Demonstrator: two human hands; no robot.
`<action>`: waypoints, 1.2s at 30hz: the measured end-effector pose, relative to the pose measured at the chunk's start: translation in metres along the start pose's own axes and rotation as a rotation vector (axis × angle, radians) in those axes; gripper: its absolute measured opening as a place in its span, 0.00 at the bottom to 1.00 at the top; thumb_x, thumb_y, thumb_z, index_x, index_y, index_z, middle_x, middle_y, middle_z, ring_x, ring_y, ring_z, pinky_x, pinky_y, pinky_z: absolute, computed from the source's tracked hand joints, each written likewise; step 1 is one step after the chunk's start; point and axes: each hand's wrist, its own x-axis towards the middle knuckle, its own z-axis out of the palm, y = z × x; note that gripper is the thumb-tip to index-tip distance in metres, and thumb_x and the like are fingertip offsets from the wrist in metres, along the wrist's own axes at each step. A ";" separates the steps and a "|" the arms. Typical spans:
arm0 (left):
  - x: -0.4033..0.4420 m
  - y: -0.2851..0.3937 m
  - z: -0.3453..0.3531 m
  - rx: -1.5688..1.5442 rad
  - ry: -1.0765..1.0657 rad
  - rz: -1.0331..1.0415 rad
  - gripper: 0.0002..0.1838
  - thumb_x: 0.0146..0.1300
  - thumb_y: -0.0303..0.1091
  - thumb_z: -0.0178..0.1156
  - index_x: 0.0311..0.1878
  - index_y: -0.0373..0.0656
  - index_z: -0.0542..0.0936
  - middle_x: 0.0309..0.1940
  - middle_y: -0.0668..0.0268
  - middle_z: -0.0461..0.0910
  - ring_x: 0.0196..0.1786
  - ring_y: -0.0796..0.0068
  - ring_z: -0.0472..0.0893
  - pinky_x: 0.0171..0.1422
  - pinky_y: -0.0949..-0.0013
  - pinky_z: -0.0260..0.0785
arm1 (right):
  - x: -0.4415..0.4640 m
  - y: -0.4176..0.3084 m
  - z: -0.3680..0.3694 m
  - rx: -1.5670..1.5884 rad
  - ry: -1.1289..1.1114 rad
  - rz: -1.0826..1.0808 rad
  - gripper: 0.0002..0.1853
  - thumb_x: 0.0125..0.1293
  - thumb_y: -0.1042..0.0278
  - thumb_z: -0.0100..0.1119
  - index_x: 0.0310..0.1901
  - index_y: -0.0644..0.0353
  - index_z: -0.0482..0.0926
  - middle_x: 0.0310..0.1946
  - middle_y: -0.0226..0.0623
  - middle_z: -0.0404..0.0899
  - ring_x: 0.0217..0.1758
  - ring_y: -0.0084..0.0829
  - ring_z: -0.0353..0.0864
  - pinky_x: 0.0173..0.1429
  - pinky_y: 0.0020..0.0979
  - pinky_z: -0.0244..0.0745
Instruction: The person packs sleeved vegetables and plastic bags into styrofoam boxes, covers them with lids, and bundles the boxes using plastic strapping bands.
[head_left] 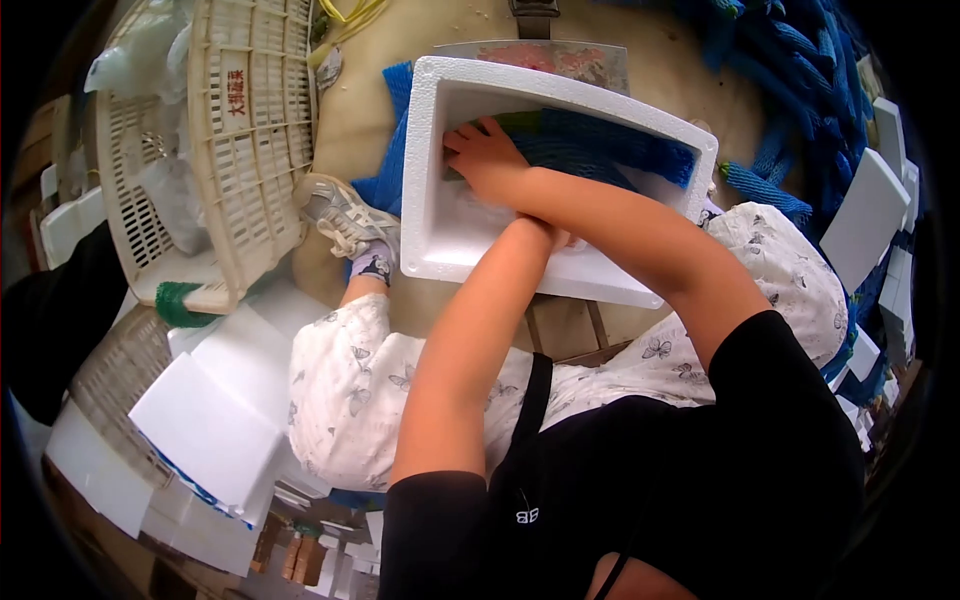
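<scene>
A white foam box (424,170) stands between my legs, open side up. Blue mesh netting (610,150) with a greenish patch lies inside it, along the far side. My forearms cross over the box. My right hand (487,160) reaches to the box's left inner wall, fingers spread, near the netting's left end. Beneath the right forearm, my left hand (567,240) is almost wholly hidden; only a bit of skin shows, and its fingers cannot be seen.
At the left stands a cream plastic basket (250,130) with clear plastic bags. White foam lids (215,400) are stacked below it. A pile of blue mesh sleeves (800,70) lies at the upper right, beside foam pieces (865,215). A metal-edged board (600,65) sits behind the box.
</scene>
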 end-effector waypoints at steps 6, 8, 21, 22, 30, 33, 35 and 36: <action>-0.007 -0.005 0.000 0.036 0.001 0.017 0.36 0.55 0.46 0.64 0.66 0.48 0.66 0.65 0.57 0.66 0.68 0.57 0.63 0.72 0.60 0.54 | 0.002 -0.001 0.004 0.123 -0.173 -0.064 0.15 0.55 0.67 0.60 0.45 0.46 0.84 0.51 0.27 0.75 0.61 0.30 0.68 0.68 0.37 0.55; -0.009 -0.006 0.001 0.062 0.024 0.032 0.36 0.54 0.46 0.64 0.66 0.48 0.66 0.64 0.57 0.67 0.68 0.57 0.64 0.72 0.60 0.55 | -0.007 0.011 0.008 0.109 -0.120 -0.092 0.18 0.54 0.67 0.61 0.48 0.46 0.83 0.51 0.28 0.75 0.60 0.31 0.70 0.67 0.35 0.58; -0.006 -0.002 -0.035 0.106 -0.181 0.083 0.37 0.46 0.43 0.69 0.63 0.50 0.70 0.56 0.55 0.73 0.61 0.54 0.71 0.63 0.58 0.66 | -0.178 0.079 -0.041 -0.267 -0.617 0.061 0.10 0.56 0.65 0.54 0.32 0.51 0.86 0.32 0.37 0.84 0.39 0.33 0.81 0.60 0.46 0.61; -0.006 0.001 -0.040 0.101 -0.180 0.096 0.36 0.46 0.42 0.69 0.62 0.50 0.71 0.56 0.55 0.73 0.60 0.54 0.71 0.63 0.58 0.66 | -0.177 0.074 -0.034 -0.341 -0.639 0.031 0.10 0.57 0.65 0.54 0.33 0.51 0.87 0.34 0.37 0.84 0.41 0.34 0.81 0.61 0.47 0.60; 0.000 0.018 -0.045 0.327 0.328 0.221 0.36 0.51 0.40 0.61 0.67 0.48 0.66 0.71 0.62 0.60 0.76 0.62 0.53 0.76 0.39 0.34 | -0.156 0.072 -0.084 0.123 -0.660 0.034 0.13 0.60 0.64 0.54 0.40 0.56 0.86 0.40 0.40 0.84 0.48 0.42 0.82 0.58 0.49 0.68; 0.019 0.007 -0.012 0.333 0.181 0.396 0.38 0.53 0.41 0.61 0.70 0.49 0.62 0.72 0.59 0.55 0.77 0.59 0.50 0.75 0.36 0.31 | -0.191 0.101 -0.226 0.595 -0.361 -0.139 0.13 0.63 0.62 0.55 0.46 0.58 0.79 0.42 0.38 0.81 0.47 0.40 0.80 0.50 0.37 0.74; 0.024 0.013 -0.001 0.205 0.108 0.343 0.32 0.56 0.41 0.59 0.66 0.50 0.68 0.70 0.57 0.58 0.75 0.58 0.52 0.75 0.34 0.28 | -0.240 0.157 -0.275 0.788 0.245 -0.068 0.08 0.65 0.69 0.55 0.45 0.55 0.78 0.42 0.35 0.79 0.42 0.35 0.79 0.48 0.34 0.73; 0.012 0.058 -0.034 0.465 0.088 0.401 0.27 0.57 0.40 0.58 0.62 0.51 0.72 0.68 0.58 0.62 0.75 0.59 0.54 0.75 0.34 0.28 | -0.272 0.192 -0.284 0.624 0.533 0.174 0.09 0.64 0.73 0.56 0.46 0.56 0.78 0.41 0.35 0.80 0.42 0.33 0.79 0.48 0.32 0.74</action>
